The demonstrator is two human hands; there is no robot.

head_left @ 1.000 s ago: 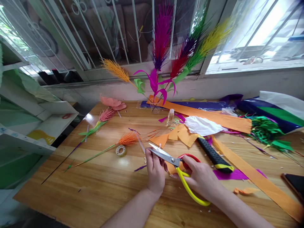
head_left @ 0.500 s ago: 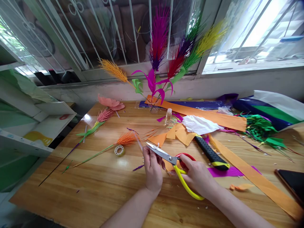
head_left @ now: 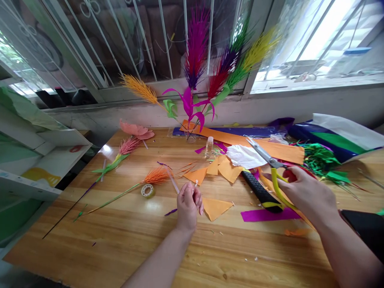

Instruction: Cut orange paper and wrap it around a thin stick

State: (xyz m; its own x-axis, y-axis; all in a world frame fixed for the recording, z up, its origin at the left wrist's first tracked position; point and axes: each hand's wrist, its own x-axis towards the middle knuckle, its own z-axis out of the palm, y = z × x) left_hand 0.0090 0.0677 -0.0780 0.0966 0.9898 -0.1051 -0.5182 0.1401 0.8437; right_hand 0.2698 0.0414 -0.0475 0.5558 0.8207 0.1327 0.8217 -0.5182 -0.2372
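Observation:
My left hand [head_left: 188,204] pinches a thin clear straw [head_left: 175,185] over the wooden table [head_left: 126,236]; the straw slants up and left from my fingers. To the right, my right hand [head_left: 306,192] grips scissors [head_left: 271,166] with yellow and red handles, blades pointing up and left over the orange paper strip [head_left: 267,148]. An orange paper triangle [head_left: 216,208] lies just right of my left hand. An orange paper flower [head_left: 156,176] on a green stem and a tape roll [head_left: 147,190] lie to its left.
A vase of tall paper plumes [head_left: 195,72] stands at the back by the barred window. A black-and-yellow handled tool [head_left: 261,193], purple paper [head_left: 267,215], white tissue [head_left: 244,156], a small bottle [head_left: 209,146], green scraps [head_left: 324,160] and a dark phone [head_left: 366,232] crowd the right side.
My right hand has carried the scissors away from my left hand, up and to the right. The orange triangle now lies uncovered on the table. My left hand still holds the straw.

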